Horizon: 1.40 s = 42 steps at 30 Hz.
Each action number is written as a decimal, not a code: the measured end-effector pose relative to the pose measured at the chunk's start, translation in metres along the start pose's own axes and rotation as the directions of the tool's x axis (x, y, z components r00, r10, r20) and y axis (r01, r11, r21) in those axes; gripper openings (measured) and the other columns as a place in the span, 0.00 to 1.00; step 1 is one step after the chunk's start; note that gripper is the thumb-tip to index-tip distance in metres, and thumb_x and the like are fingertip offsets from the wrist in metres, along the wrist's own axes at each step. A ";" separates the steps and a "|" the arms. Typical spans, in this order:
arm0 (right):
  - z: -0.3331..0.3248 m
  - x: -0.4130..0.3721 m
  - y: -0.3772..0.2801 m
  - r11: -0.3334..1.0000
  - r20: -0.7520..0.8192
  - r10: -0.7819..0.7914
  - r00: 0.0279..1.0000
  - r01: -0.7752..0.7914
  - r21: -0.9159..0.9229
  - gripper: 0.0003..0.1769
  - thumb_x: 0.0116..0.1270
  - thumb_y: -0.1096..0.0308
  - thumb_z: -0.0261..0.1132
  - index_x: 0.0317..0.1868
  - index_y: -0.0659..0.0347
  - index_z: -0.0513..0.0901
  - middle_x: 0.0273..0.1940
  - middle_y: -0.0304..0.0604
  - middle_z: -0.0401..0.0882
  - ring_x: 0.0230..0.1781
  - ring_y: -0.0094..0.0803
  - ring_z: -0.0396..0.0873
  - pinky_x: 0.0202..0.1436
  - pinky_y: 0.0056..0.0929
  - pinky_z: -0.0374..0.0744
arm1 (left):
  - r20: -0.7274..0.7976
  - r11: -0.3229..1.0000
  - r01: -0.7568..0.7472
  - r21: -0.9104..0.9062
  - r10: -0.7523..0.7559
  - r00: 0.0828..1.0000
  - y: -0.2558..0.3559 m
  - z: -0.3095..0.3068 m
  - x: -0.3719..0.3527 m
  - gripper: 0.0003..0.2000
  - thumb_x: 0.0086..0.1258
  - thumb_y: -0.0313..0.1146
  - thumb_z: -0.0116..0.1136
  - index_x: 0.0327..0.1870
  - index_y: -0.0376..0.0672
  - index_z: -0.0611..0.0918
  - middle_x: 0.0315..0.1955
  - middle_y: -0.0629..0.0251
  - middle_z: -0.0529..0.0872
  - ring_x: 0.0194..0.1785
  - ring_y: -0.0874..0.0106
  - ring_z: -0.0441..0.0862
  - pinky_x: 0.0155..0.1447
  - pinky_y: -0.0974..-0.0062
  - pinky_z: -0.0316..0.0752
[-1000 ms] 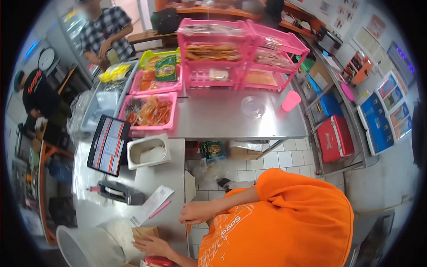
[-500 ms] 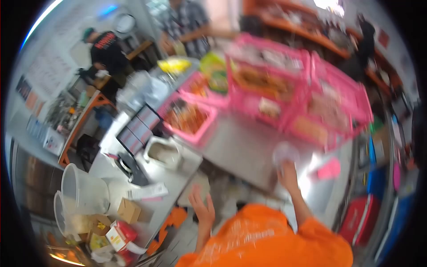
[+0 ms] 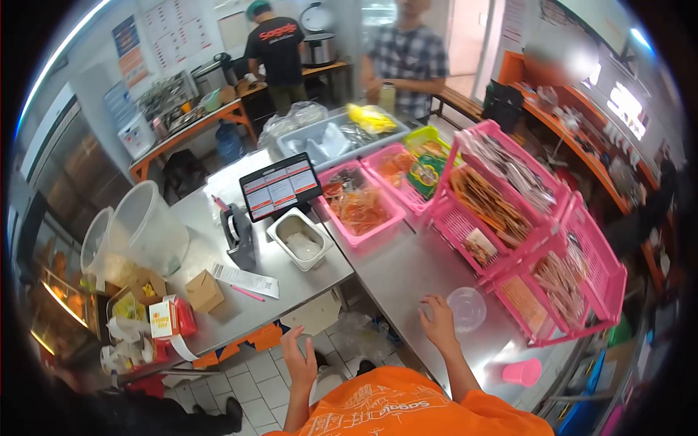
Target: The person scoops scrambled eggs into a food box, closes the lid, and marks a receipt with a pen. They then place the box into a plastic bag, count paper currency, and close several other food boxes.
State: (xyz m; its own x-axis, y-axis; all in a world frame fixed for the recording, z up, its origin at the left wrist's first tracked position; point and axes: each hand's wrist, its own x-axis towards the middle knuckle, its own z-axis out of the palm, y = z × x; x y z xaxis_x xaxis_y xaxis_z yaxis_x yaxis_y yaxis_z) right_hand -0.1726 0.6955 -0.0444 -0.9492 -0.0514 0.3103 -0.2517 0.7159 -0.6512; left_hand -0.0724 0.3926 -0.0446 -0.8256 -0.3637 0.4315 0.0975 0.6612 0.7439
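Note:
My right hand (image 3: pixel 440 328) is over the steel table (image 3: pixel 392 272), its fingers spread and holding nothing. Right beside those fingers lies a round clear plastic lid or cup (image 3: pixel 466 309). A pink cup (image 3: pixel 522 372) rests on its side to the right, nearer my body. In front of my orange shirt, my left hand (image 3: pixel 299 361) is raised in the air with its fingers apart, holding nothing. It is nearest the front edge of the left counter (image 3: pixel 240 323), where a pink pen (image 3: pixel 248 293) and a printed paper slip (image 3: pixel 245 280) lie.
Pink baskets (image 3: pixel 476 272) of packaged sticks stand at the right, and a pink tray (image 3: pixel 361 240) of bagged food further left. A tablet (image 3: pixel 281 186), metal container (image 3: pixel 299 240), tape dispenser (image 3: pixel 238 236), small box (image 3: pixel 205 292) and clear tubs (image 3: pixel 149 229) occupy the left counter. Two people stand behind.
My right hand has let go of the clear round plastic piece, which now lies on the table beside it. My left hand remains raised with fingers apart. The view has turned and sharpened.

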 end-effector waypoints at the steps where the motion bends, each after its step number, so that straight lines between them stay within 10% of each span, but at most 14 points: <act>1: 0.005 0.010 -0.011 0.994 0.017 0.003 1.000 -0.005 0.107 0.10 0.56 0.73 0.66 0.39 0.63 0.80 0.42 0.51 0.79 0.42 0.49 0.78 0.48 0.39 0.76 | -0.017 1.000 0.010 -0.002 -0.010 1.000 -0.003 -0.006 0.002 0.12 0.65 0.22 0.52 0.50 0.34 0.76 0.49 0.52 0.79 0.54 0.56 0.75 0.60 0.65 0.66; 9: 0.067 0.123 -0.105 0.934 0.014 -0.276 0.961 0.265 0.241 0.04 0.59 0.77 0.64 0.27 0.65 0.78 0.28 0.50 0.78 0.33 0.45 0.78 0.40 0.36 0.75 | -0.292 0.976 0.144 0.162 -0.092 0.952 -0.079 -0.072 0.039 0.11 0.65 0.21 0.51 0.48 0.35 0.77 0.48 0.52 0.79 0.54 0.55 0.75 0.60 0.62 0.66; 16: 0.135 0.290 -0.234 0.909 -0.235 -0.323 0.917 0.370 0.192 0.11 0.61 0.79 0.61 0.44 0.64 0.81 0.37 0.47 0.81 0.37 0.35 0.80 0.42 0.28 0.76 | -0.305 0.933 0.207 0.296 -0.113 0.946 -0.150 -0.142 0.172 0.12 0.66 0.26 0.53 0.50 0.36 0.77 0.55 0.53 0.76 0.62 0.53 0.70 0.66 0.56 0.59; 27: 0.374 0.489 -0.344 0.786 0.369 -0.618 0.695 0.563 0.255 0.06 0.58 0.76 0.64 0.37 0.65 0.83 0.32 0.48 0.84 0.34 0.38 0.83 0.39 0.31 0.79 | -0.005 0.716 0.227 0.660 -0.298 0.955 -0.222 -0.130 0.205 0.22 0.58 0.41 0.59 0.54 0.46 0.78 0.65 0.55 0.67 0.71 0.58 0.58 0.71 0.37 0.41; 33: 0.529 0.514 -0.330 0.604 0.722 -0.647 0.245 0.742 0.290 0.04 0.53 0.75 0.66 0.31 0.64 0.84 0.31 0.49 0.84 0.33 0.39 0.84 0.37 0.32 0.80 | 0.002 0.714 0.274 0.645 -0.360 0.933 -0.226 -0.130 0.208 0.19 0.56 0.39 0.59 0.50 0.49 0.79 0.64 0.55 0.68 0.71 0.59 0.60 0.71 0.36 0.43; 35: 0.551 0.512 -0.329 0.414 0.915 -0.391 0.102 0.907 0.075 0.03 0.51 0.75 0.68 0.28 0.64 0.83 0.29 0.49 0.84 0.33 0.38 0.84 0.35 0.33 0.80 | -0.001 0.711 0.281 0.644 -0.367 0.930 -0.226 -0.130 0.208 0.19 0.56 0.40 0.60 0.50 0.49 0.79 0.64 0.56 0.68 0.71 0.59 0.60 0.71 0.36 0.43; 38: 0.559 0.503 -0.337 0.601 0.982 -0.031 0.188 0.789 -0.132 0.05 0.49 0.74 0.70 0.24 0.64 0.80 0.26 0.50 0.83 0.32 0.40 0.84 0.34 0.36 0.80 | -0.016 0.710 0.291 0.641 -0.367 0.930 -0.232 -0.130 0.207 0.19 0.55 0.40 0.60 0.49 0.50 0.80 0.64 0.56 0.69 0.71 0.59 0.61 0.71 0.36 0.44; 42: 0.575 0.518 -0.298 0.583 0.947 -0.271 0.171 0.812 0.020 0.08 0.47 0.71 0.71 0.24 0.64 0.80 0.28 0.50 0.83 0.33 0.44 0.84 0.35 0.38 0.79 | -0.023 0.717 0.295 0.631 -0.363 0.931 -0.232 -0.129 0.206 0.18 0.54 0.40 0.60 0.48 0.51 0.80 0.63 0.56 0.69 0.70 0.60 0.61 0.71 0.37 0.44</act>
State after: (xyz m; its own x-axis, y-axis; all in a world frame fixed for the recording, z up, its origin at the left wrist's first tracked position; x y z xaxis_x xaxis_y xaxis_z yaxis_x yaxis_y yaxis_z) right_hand -0.6981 0.0549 -0.0876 -0.2729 -0.8623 -0.4265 -0.9215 0.3616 -0.1415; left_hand -0.1931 0.0794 -0.0622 -0.7916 -0.5940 0.1435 -0.5246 0.7810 0.3389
